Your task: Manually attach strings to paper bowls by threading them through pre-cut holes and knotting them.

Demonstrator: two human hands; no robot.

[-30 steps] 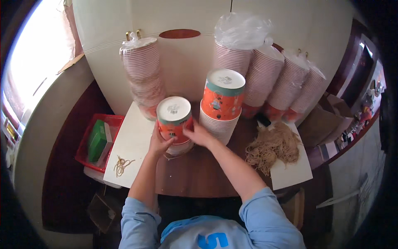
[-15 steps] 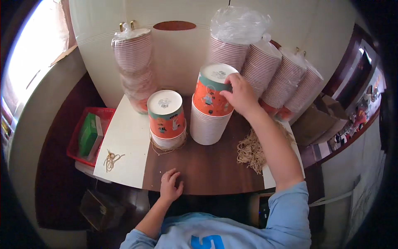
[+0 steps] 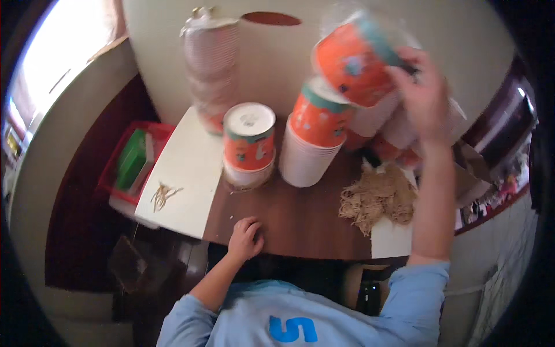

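Observation:
My right hand (image 3: pixel 425 92) is raised and holds an orange paper cup (image 3: pixel 352 61) tilted in the air, blurred by motion. Below it a stack of white and orange cups (image 3: pixel 315 139) stands on the dark wooden table (image 3: pixel 289 220). To its left stands a shorter orange cup stack (image 3: pixel 248 141). My left hand (image 3: pixel 245 238) rests on the table's near edge, fingers curled, holding nothing. A pile of tan rubber bands (image 3: pixel 378 196) lies right of the stacks.
A tall bagged column of cups (image 3: pixel 211 63) stands at the back left, more bagged cup stacks lean behind my right arm. A white board (image 3: pixel 179 173) holds a few rubber bands (image 3: pixel 163 194). A red tray (image 3: pixel 136 162) with a green box sits at far left.
My right hand has lifted the top orange cup off the taller stack and raised it up and to the right. My left hand stays at the table edge.

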